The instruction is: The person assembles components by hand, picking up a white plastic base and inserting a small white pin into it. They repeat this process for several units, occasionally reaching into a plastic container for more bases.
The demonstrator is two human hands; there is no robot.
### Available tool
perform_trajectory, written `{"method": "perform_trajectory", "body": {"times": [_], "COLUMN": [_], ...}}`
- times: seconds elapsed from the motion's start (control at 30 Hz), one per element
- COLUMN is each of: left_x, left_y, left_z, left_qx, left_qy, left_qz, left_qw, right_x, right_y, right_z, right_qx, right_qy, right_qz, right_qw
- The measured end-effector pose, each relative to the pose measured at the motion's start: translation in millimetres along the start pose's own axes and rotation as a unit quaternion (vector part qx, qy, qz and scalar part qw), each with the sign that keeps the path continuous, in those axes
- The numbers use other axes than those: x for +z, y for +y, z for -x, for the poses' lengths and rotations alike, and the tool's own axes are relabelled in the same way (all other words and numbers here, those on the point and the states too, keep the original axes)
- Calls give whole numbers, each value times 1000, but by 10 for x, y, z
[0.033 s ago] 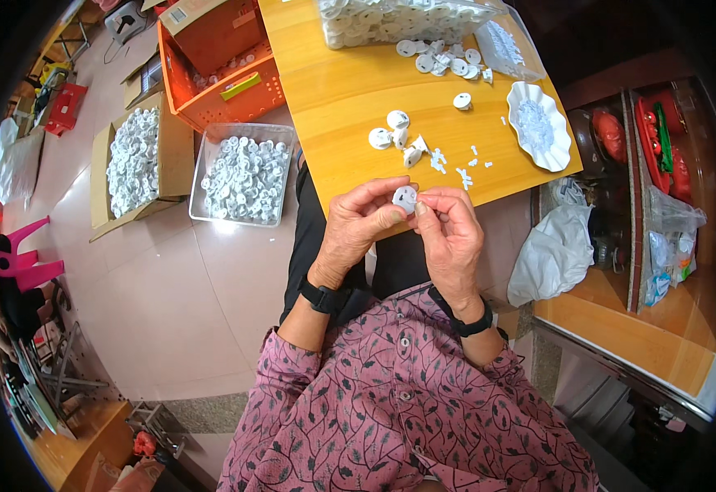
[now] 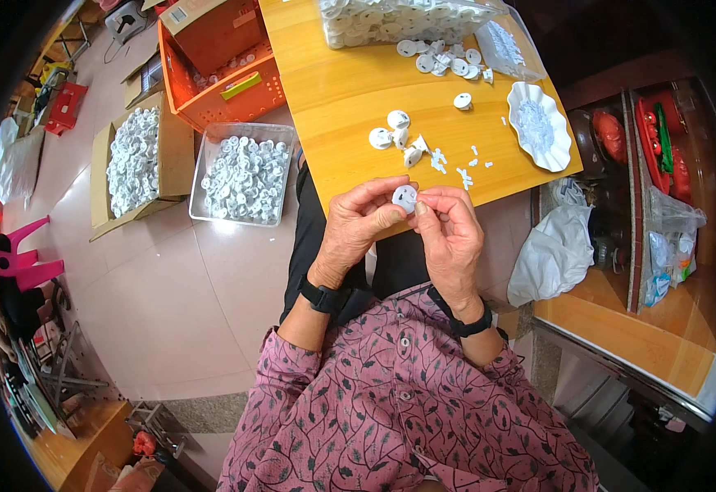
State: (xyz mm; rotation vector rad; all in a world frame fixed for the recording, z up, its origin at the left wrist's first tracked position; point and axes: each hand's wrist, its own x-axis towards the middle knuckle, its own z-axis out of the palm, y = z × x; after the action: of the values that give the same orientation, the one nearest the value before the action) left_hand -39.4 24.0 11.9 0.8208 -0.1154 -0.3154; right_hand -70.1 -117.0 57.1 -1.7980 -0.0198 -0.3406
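Note:
Above the table's near edge, my left hand (image 2: 358, 224) grips a round white plastic disc (image 2: 404, 198) with small dark slots between thumb and fingers. My right hand (image 2: 451, 230) is closed in a pinch at the disc's right edge; whatever lies between its fingertips is too small to make out. Just beyond the hands, several tiny white plastic pieces (image 2: 438, 161) lie on the wooden table (image 2: 333, 90). A small group of similar round white parts (image 2: 381, 138) rests beside them, and one more white part (image 2: 463, 102) sits apart, farther right.
A scalloped white dish (image 2: 561, 156) of small translucent pieces stands at the table's right. A clear bin (image 2: 374, 33) of white parts is at the back. Left on the floor are a clear tub (image 2: 239, 215), a cardboard box (image 2: 177, 152) and an orange crate (image 2: 210, 111).

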Motion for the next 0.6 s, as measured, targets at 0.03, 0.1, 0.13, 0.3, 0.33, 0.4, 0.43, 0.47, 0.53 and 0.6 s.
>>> {"method": "perform_trajectory", "body": {"times": [0.03,0.1,0.13,0.3,0.33,0.4,0.43,0.47,0.53,0.6], "left_x": [0,4,-1,-13,-14,-13,-13,-11,-12,-14], "left_y": [4,14,9,5,6,7,7,7,5,4], "left_z": [-2,-5,-6,1,-1,-4,-5,-8,-13,-19], "left_qx": [-1,7,8,14,15,21,22,23,24,34], "left_qy": [1,0,0,-3,-3,-2,-2,-2,-2,-9], "left_qz": [0,10,11,19,19,7,8,13,20,18], "left_qw": [1000,1000,1000,1000,1000,1000,1000,1000,1000,999], "right_x": [13,32,39,52,52,50,51,55,61,67], "right_y": [-15,-12,-9,23,23,28,33,35,36,40], "right_z": [-3,-8,-9,-17,-21,-22,-23,-25,-29,-28], "right_qx": [-5,-12,-22,-34,-36,-37,-37,-37,-42,-43], "right_qy": [5,6,7,9,9,8,8,8,9,11], "right_qz": [-10,-10,-11,4,6,9,11,11,16,17], "right_qw": [1000,1000,1000,999,999,999,999,999,999,999]}}
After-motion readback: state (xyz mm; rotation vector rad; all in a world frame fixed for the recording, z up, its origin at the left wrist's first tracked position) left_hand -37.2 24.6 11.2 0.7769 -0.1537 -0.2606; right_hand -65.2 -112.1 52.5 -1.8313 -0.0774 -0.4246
